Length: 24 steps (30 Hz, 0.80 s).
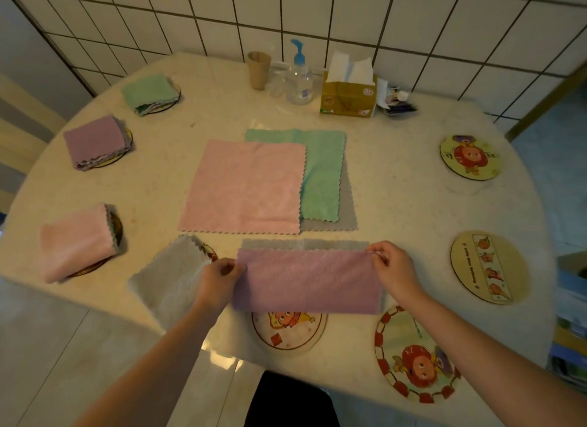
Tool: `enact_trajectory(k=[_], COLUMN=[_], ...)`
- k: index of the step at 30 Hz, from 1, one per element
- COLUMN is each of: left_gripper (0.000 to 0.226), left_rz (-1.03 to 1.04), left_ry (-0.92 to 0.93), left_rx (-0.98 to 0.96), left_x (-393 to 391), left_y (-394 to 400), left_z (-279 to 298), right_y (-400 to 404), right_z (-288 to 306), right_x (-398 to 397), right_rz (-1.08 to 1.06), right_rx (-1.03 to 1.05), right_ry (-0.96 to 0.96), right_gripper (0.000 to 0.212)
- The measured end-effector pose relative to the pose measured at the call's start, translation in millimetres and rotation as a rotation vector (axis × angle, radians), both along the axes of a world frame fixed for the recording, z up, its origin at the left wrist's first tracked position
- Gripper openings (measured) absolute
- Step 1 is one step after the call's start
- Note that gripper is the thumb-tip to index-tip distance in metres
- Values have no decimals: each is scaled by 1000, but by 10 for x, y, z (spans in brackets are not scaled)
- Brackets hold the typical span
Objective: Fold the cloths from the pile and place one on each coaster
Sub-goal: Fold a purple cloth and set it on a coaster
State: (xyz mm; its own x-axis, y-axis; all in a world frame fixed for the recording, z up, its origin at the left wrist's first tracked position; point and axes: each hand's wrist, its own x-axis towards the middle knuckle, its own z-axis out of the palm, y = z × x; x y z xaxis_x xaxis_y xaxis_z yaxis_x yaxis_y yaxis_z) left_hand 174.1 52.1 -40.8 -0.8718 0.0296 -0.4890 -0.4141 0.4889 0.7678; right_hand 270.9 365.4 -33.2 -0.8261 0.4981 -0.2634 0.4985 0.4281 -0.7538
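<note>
A purple cloth [306, 282], folded over toward me with its grey underside showing along the far edge, lies at the table's near edge. My left hand [219, 275] pinches its left corner and my right hand [392, 268] pinches its right corner. The pile in the middle has a pink cloth [244, 188] on top, a green cloth [322, 172] under it and a grey cloth [347, 204] below. Folded cloths sit on coasters at the left: green [147, 93], purple [93, 142], pink [76, 244] and grey [173, 274]. Bare coasters lie near me [287, 334], [413, 355] and at the right [489, 268], [470, 156].
At the table's back stand a paper cup [259, 69], a pump bottle [298, 77], a tissue box [347, 94] and a small heap of packets [397, 104]. A tiled wall rises behind. The marble table [397, 198] curves away at left and right.
</note>
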Motion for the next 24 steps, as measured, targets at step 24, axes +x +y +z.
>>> enact_trajectory(k=[24], left_gripper=[35], left_rz=[-327], left_ry=[620], left_rx=[-471], left_x=[-14], left_y=[248], left_z=[21], right_y=[-7], right_z=[14], right_x=[-211], right_rz=[227], right_rx=[480], right_ry=[-27], right_gripper=[29])
